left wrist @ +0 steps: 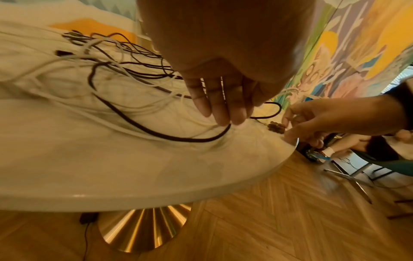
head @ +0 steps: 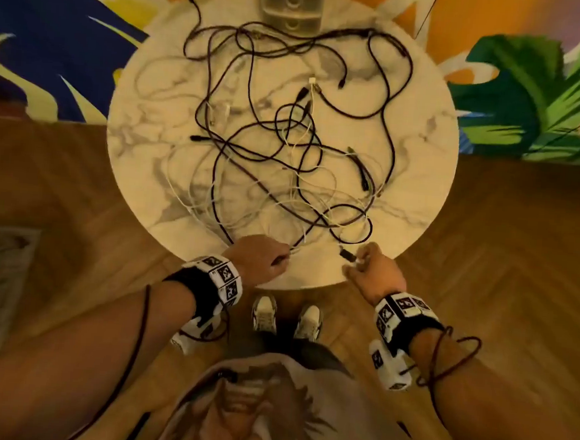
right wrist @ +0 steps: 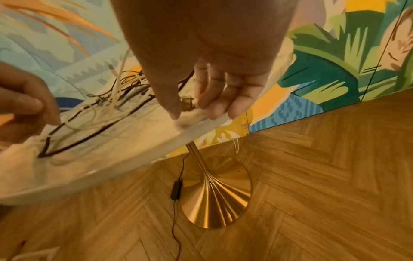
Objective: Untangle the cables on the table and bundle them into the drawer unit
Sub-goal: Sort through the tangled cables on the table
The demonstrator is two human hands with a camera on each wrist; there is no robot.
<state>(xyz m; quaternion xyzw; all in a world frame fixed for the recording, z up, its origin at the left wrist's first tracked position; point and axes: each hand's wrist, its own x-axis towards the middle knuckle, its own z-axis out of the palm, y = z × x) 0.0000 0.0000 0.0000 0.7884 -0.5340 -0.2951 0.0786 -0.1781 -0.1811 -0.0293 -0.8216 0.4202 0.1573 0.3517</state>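
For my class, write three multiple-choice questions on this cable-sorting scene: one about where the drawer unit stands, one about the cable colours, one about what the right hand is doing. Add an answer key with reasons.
1. Where does the drawer unit stand?
A. at the far edge of the table
B. on the floor
C. beside the person's shoes

2. What colours are the cables?
A. all red
B. dark and white
C. all green

3. What is the right hand doing?
A. lying flat on the table
B. pinching a cable plug
C. opening a drawer

Key: 1 A, the unit stands across the table from the person. 2 B, dark and white strands cross in the tangle. 3 B, thumb and fingers close on the plug at the near edge.
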